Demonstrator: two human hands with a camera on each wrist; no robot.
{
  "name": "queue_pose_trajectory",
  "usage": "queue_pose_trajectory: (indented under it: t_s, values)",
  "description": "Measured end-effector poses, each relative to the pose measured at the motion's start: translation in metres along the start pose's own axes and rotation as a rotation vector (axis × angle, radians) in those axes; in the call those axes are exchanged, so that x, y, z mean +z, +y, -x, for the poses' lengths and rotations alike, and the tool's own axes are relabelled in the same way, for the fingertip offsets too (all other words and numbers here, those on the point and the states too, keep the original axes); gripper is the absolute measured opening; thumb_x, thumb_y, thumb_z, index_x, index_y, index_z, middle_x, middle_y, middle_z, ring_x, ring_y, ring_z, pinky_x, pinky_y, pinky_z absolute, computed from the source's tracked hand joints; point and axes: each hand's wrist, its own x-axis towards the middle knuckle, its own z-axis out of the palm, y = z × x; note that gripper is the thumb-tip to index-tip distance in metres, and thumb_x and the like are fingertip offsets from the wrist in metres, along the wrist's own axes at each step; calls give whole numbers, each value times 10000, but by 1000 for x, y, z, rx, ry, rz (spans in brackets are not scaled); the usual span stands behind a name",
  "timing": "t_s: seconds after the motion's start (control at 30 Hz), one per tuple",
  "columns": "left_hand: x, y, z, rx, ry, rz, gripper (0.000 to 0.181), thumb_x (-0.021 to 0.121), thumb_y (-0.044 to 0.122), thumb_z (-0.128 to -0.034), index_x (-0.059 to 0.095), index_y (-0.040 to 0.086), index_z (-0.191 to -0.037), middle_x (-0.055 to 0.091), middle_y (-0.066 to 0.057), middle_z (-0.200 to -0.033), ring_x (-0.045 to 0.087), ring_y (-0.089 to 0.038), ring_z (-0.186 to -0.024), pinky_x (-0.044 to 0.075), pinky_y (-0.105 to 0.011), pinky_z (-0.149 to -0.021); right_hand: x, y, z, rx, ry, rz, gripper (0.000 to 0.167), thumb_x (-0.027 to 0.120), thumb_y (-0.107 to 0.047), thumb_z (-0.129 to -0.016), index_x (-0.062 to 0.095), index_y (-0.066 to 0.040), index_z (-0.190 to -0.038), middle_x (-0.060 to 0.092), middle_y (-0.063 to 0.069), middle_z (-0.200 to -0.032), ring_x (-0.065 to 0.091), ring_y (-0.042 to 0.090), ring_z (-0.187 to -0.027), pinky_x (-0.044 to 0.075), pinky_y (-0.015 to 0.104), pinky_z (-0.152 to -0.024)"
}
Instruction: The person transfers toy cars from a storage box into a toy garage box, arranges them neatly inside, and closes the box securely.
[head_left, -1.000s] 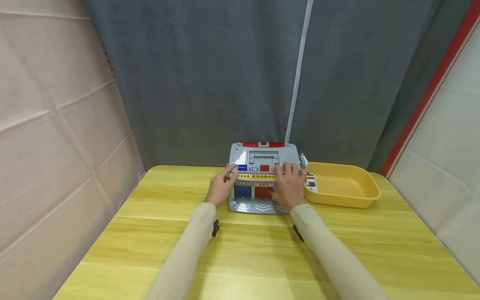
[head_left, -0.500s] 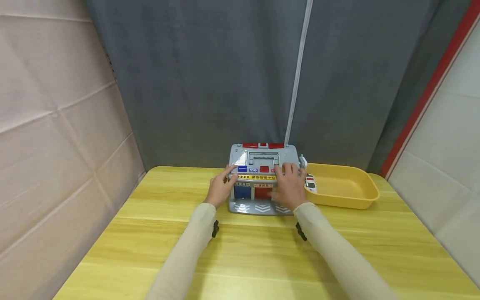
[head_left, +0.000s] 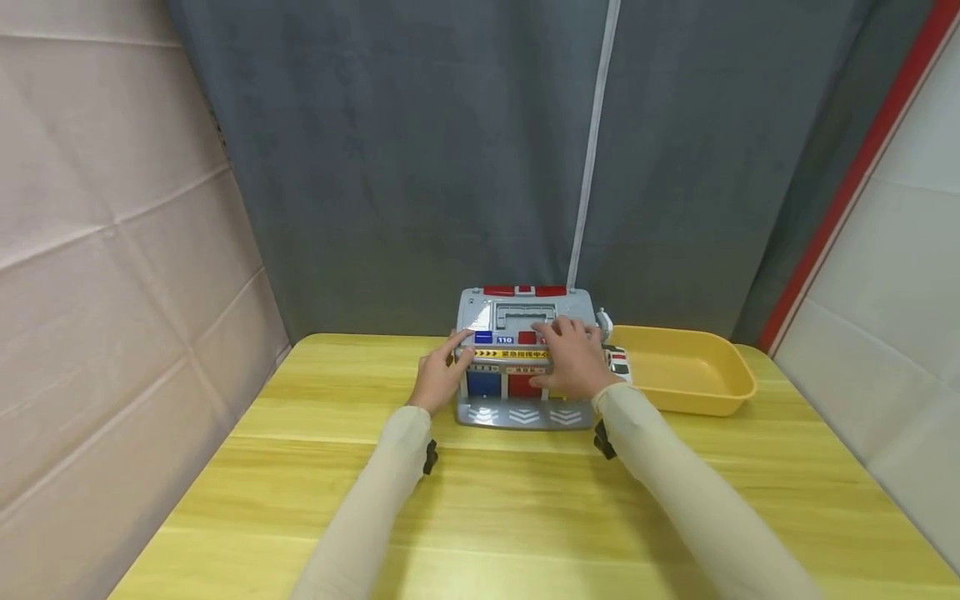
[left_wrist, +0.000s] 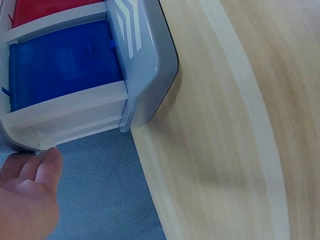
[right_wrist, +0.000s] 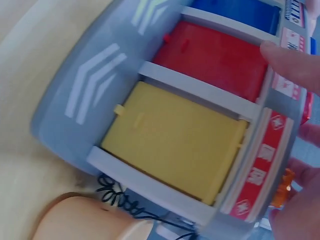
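Note:
A grey toy garage (head_left: pixel 525 414) stands at the table's back edge, with a blue door (head_left: pixel 483 384), a red door (head_left: pixel 523 386) and a yellow door (right_wrist: pixel 172 140), all down. My left hand (head_left: pixel 437 379) touches the left front corner of its roof, fingers fairly straight; in the left wrist view the fingertips (left_wrist: pixel 49 167) meet the garage's side. Over the right front of the roof my right hand (head_left: pixel 576 358) lies with fingers spread. Its fingertips reach near the red button (head_left: pixel 527 337), and its thumb (right_wrist: pixel 292 65) is at the front edge above the red door.
Right of the garage sits a yellow tray (head_left: pixel 693 402) with a white toy car (head_left: pixel 618 364) at its left end. A white toy handset (head_left: pixel 604 323) hangs on the garage's right side; a coiled black cord (right_wrist: pixel 117 195) runs there. A grey curtain (head_left: pixel 420 167) stands behind.
My right hand has shifted slightly left across the roof, its fingers spreading toward the red button, while its wrist swung right. The left hand stays at the left corner.

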Motion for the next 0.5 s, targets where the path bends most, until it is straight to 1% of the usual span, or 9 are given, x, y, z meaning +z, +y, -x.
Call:
queue_pose_trajectory:
  t_s: [0.17, 0.27, 0.4, 0.5]
  values:
    - [1, 1, 0, 5, -3, 10, 444, 496, 470, -1025, 507, 381, -1460, 311, -23, -1650, 389, -301, -1491, 375, -432, -1213, -7, -5, -3, -86, -35, -8, 828, 862, -386, -766, 474, -252, -1485, 555, 130, -1291, 427, 364, -1247, 292, 620, -1060]
    - [2, 2, 0, 9, -4, 9, 444, 496, 471, -1025, 509, 377, -1459, 312, -19, -1650, 396, -303, -1488, 378, -435, -1212, -9, -10, -4, -125, -51, -13, 803, 844, -373, -789, 466, -303, -1494, 569, 118, -1299, 433, 354, -1238, 276, 627, -1064]
    - [2, 2, 1, 7, -8, 6, 448, 494, 481, -1024, 510, 373, -1459, 307, -27, -1654, 399, -322, -1484, 371, -465, -1214, -10, -17, -6, -156, -66, -12, 772, 827, -317, -814, 464, -362, -1494, 575, 116, -1305, 444, 340, -1216, 273, 627, -1066]
    - [3, 2, 1, 0, -13, -3, 456, 490, 493, -1022, 503, 380, -1464, 304, -28, -1654, 392, -344, -1484, 348, -503, -1221, -9, -21, -7, -172, -68, -2, 742, 812, -301, -832, 474, -381, -1487, 584, 111, -1286, 454, 324, -1197, 290, 621, -1053]
